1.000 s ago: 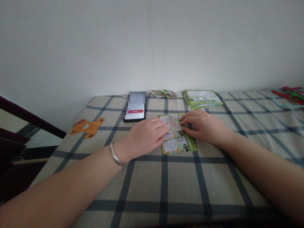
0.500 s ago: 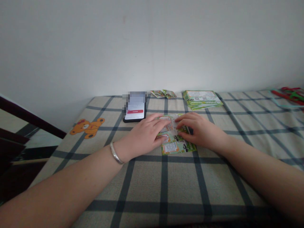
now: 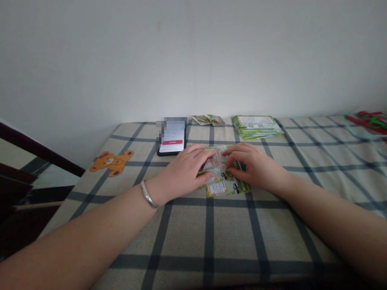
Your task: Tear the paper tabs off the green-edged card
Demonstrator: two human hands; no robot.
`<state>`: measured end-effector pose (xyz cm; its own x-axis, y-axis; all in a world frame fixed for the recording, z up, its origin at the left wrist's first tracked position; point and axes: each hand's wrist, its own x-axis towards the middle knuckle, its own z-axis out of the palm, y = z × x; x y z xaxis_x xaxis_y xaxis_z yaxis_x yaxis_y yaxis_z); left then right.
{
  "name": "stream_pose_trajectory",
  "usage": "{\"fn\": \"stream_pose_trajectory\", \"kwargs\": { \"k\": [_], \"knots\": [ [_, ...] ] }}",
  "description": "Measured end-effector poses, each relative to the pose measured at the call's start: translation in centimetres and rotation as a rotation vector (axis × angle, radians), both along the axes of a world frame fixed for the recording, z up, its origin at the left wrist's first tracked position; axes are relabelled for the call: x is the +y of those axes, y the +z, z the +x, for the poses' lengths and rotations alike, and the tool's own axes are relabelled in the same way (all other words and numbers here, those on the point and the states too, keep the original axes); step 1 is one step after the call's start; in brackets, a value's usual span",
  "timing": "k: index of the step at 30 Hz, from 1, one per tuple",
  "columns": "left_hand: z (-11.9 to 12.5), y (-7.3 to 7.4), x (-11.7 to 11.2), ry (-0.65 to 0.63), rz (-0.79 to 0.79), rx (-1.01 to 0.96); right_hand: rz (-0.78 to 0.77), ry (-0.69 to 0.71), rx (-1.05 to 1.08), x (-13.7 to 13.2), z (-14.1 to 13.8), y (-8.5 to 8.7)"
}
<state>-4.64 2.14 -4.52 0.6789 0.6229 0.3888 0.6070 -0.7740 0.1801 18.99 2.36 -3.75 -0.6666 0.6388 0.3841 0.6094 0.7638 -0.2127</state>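
A green and orange printed leaflet (image 3: 225,186) lies on the checked cloth in front of me. My left hand (image 3: 184,171), with a silver bangle on the wrist, grips the leaflet's left side between thumb and fingers, lifting the far part. My right hand (image 3: 254,165) pinches the leaflet's far right part with curled fingers. Both hands nearly meet over the leaflet's middle, and the far half looks bent up toward me.
A phone (image 3: 172,139) with a lit screen lies behind my left hand. A stack of similar leaflets (image 3: 256,125) sits at the back, with two small folded pieces (image 3: 208,119) beside it. Red and green hangers (image 3: 370,120) lie far right. A bear print (image 3: 111,160) marks the checked cloth (image 3: 187,233).
Both hands have moved inward onto the leaflet's far half and closed on it; the far edge has lifted off the cloth and bent toward me.
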Motion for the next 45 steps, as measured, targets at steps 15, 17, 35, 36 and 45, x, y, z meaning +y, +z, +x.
{"fn": "stream_pose_trajectory", "kwargs": {
  "k": [15,17,35,36,45],
  "knots": [
    [-0.1,0.1,0.0,-0.098,0.064,-0.045,-0.037,-0.001,0.052,0.4,0.2,-0.4],
    [-0.1,0.1,0.0,-0.105,0.068,-0.052,-0.045,-0.002,0.057,0.4,0.1,-0.3],
    [0.0,1.1,-0.4,-0.116,0.227,-0.129,0.273,-0.079,-0.021,-0.4,-0.2,0.6],
    [0.0,1.1,-0.3,-0.125,0.235,-0.118,0.289,-0.070,-0.058,-0.4,-0.3,0.7],
    [0.0,0.7,-0.4,-0.155,0.269,0.043,0.299,0.059,-0.149,-0.3,-0.5,0.5]
  ]
}}
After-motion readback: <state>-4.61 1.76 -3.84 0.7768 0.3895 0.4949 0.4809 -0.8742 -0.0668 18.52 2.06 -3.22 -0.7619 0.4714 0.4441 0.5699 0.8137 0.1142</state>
